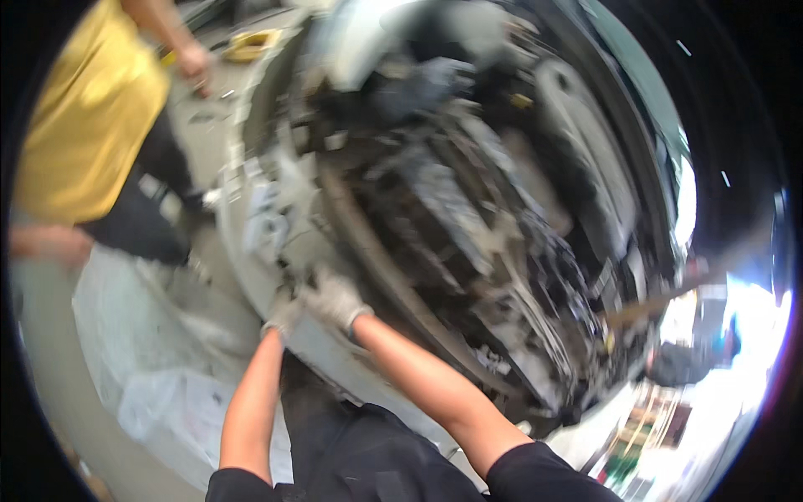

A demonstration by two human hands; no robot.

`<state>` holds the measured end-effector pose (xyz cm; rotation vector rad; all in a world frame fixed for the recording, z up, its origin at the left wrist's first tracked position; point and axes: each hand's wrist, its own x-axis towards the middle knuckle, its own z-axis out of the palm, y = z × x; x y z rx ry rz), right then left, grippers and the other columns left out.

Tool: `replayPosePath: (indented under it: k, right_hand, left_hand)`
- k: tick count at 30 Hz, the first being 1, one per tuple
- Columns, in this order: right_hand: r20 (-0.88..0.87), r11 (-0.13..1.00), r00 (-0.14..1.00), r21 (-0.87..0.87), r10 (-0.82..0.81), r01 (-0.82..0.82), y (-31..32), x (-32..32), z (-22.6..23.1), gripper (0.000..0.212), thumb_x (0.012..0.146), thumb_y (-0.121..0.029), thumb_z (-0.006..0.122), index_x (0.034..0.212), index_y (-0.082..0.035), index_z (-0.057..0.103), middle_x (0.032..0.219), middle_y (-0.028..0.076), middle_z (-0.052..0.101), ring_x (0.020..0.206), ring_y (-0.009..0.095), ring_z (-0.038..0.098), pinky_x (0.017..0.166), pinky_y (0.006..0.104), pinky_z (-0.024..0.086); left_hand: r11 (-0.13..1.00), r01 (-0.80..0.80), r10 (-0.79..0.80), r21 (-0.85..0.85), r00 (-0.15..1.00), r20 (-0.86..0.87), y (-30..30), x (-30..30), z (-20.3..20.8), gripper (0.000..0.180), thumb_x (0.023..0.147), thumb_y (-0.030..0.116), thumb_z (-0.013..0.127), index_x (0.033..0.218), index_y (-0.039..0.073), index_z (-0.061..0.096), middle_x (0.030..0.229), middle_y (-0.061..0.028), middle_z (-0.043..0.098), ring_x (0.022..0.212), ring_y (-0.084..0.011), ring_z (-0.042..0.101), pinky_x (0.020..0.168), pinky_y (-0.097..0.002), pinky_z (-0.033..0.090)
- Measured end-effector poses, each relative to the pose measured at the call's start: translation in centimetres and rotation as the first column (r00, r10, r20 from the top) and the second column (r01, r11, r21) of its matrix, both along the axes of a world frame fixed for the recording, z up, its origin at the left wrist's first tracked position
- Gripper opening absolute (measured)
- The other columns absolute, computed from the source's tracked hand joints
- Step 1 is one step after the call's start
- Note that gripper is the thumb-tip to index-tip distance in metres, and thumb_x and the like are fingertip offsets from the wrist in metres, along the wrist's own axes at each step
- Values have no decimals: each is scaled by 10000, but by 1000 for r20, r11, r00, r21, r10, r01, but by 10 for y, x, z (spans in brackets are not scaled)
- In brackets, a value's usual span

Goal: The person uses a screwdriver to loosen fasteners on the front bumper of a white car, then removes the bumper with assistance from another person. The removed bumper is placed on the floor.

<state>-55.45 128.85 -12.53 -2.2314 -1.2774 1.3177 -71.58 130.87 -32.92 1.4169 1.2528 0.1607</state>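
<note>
Both my hands wear pale work gloves and are close together at the light-coloured front bumper (pixel 376 374) of a car. My left hand (pixel 284 311) is closed at the bumper's upper edge, by a small dark spot I cannot make out. Beside it, my right hand (pixel 336 301) reaches in from the engine side, its fingertips towards the same spot. Motion blur smears the right fingers. Past my hands, a pale panel with holes (pixel 269 226) runs along the car's front. The open engine bay (pixel 452 209) lies to the right.
At the left stands another person in a yellow shirt (pixel 96 117), with one hand (pixel 194 69) near the car's far side. Clear plastic sheeting (pixel 167 393) covers part of the lower left. A yellow ring-shaped thing (pixel 251 45) lies beyond. Crates (pixel 644 427) are at the lower right.
</note>
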Motion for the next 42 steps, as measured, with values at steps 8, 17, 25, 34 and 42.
replayPosePath:
  k: [8, 17, 25, 34, 42]
  right_hand:
    - [206, 924, 933, -187, -295, 333, -350, 33, -53, 565, 869, -415, 599, 1311, -63, 599, 1163, 238, 680, 1097, 400, 644, 939, 464, 508]
    - [475, 660, 786, -448, -396, 603, -534, 36, -33, 537, 838, -303, 632, 1344, -133, 576, 1320, 134, 582, 1283, 304, 488, 1059, 480, 322]
    - [353, 701, 884, -544, -307, 461, -546, 38, -78, 532, 818, -452, 671, 1279, -188, 643, 1268, 86, 643, 1257, 276, 537, 1084, 519, 287]
    - [202, 747, 926, -547, -320, 378, -553, 55, -41, 566, 773, -535, 672, 1204, -170, 708, 1156, 115, 717, 1140, 309, 649, 995, 432, 453]
    - [282, 742, 913, -534, -294, 404, -558, 46, -34, 468, 717, -326, 671, 1159, -178, 710, 1165, 102, 713, 1170, 276, 632, 1005, 428, 432]
  left_hand:
    - [369, 888, -602, 275, 454, -657, -49, 23, 106, 859, 760, 331, 756, 1490, 49, 402, 1547, -182, 377, 1472, -351, 272, 1237, -513, 146]
    - [-116, 987, -631, -109, -158, -759, -53, 73, 66, 871, 711, 578, 670, 1412, 81, 528, 1518, -185, 446, 1446, -361, 339, 1213, -556, 133]
    - [-152, 909, -618, -387, -393, -681, -46, 109, 77, 811, 636, 640, 725, 1222, 81, 691, 1240, -201, 672, 1198, -344, 621, 1009, -398, 488]
    - [-181, 916, -590, -357, -392, -706, -62, 99, 117, 702, 702, 615, 701, 1152, 77, 729, 1188, -186, 697, 1139, -315, 657, 959, -403, 518]
    - [-235, 895, -566, -380, -444, -695, -59, 100, 140, 796, 654, 521, 809, 1244, 9, 660, 1268, -203, 656, 1173, -332, 631, 996, -409, 497]
